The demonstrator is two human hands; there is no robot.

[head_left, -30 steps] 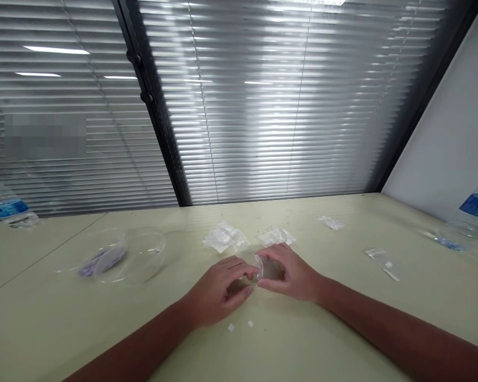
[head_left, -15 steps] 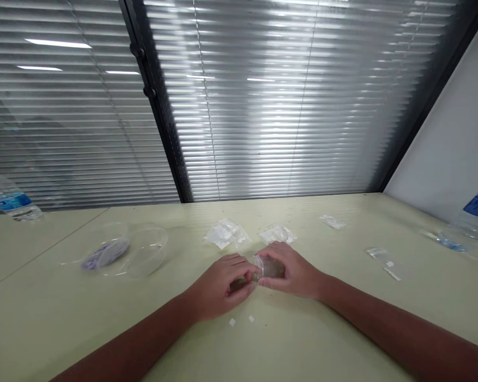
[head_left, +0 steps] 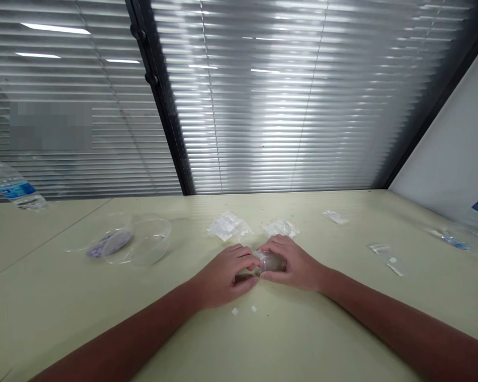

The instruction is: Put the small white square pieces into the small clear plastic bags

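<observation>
Pale green tabletop [head_left: 103, 329] below slatted blinds [head_left: 287, 106]: left hand [head_left: 221, 278] and right hand [head_left: 292, 265] still pinch a small clear plastic container [head_left: 271, 261] between curled fingertips, grip unchanged, just above small white scraps [head_left: 244, 310].

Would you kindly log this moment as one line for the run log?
left hand: on clear plastic container | right hand: on same container | nearby: clear plastic bag

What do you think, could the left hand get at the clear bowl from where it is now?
Probably yes: nothing lies between the left hand and the clear bowl, though it would first have to let go of the clear cup.
</observation>
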